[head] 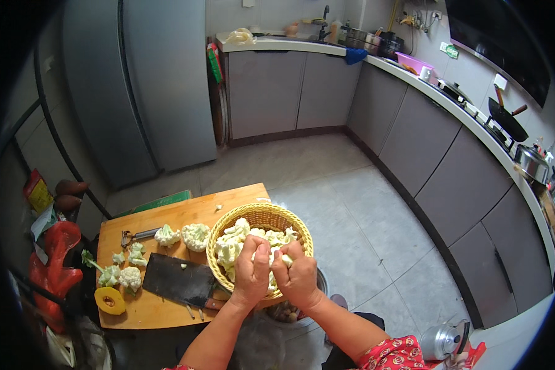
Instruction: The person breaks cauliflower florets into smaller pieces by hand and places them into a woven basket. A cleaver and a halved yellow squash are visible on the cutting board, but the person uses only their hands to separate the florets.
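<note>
My left hand [252, 273] and my right hand [296, 274] meet over a yellow-rimmed woven basket [224, 214], each with its fingers closed on a small piece of cauliflower [286, 260] between them. Cauliflower florets [230, 245] partly fill the basket. Left of it on the wooden board [166, 312] lie a larger cauliflower piece [196, 237], several smaller pieces and a peeler [141, 235]. A cleaver [178, 278] lies flat there, its handle towards the basket. A cut yellow squash [110, 300] rests at the board's left corner.
Below the basket's right side stands a metal basin [323, 281] with contents partly hidden by my arms. A metal kettle [439, 341] is on the floor at lower right. Red plastic bags [58, 259] hang at left. A refrigerator [166, 83] and a counter [296, 46] stand beyond.
</note>
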`<state>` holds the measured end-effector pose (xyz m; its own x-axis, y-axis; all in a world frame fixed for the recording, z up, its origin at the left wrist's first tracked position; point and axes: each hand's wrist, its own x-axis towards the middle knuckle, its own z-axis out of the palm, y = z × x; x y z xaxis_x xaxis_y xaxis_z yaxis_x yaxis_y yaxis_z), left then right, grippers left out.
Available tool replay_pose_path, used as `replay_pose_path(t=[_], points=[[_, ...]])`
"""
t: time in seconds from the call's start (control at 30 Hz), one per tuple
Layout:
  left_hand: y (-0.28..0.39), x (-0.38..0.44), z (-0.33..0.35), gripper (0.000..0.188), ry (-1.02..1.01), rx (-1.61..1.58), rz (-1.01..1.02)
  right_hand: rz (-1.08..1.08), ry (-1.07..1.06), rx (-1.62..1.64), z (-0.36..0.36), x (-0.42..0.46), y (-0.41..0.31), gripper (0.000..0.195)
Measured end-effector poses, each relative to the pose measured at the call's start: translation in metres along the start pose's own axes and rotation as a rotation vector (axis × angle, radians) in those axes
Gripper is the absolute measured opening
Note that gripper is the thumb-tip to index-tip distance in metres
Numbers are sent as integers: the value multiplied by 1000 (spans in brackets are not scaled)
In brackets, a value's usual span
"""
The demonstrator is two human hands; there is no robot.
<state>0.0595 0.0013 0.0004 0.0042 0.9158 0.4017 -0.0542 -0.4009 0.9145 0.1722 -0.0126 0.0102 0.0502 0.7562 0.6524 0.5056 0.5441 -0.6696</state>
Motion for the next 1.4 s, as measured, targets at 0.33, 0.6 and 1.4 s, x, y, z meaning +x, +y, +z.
replay_pose_path(t=[0.33, 0.6, 1.4], points=[[17, -5, -8, 28, -137, -492, -521, -292, -53, -33, -3, 1, 4, 11], [18, -5, -16, 21, -160, -1235, -1084, -462, -109, 48, -8, 2, 1, 16], [19, 16, -30, 57, 27, -641, -512, 761, 84, 1146, -39, 27, 35, 24]])
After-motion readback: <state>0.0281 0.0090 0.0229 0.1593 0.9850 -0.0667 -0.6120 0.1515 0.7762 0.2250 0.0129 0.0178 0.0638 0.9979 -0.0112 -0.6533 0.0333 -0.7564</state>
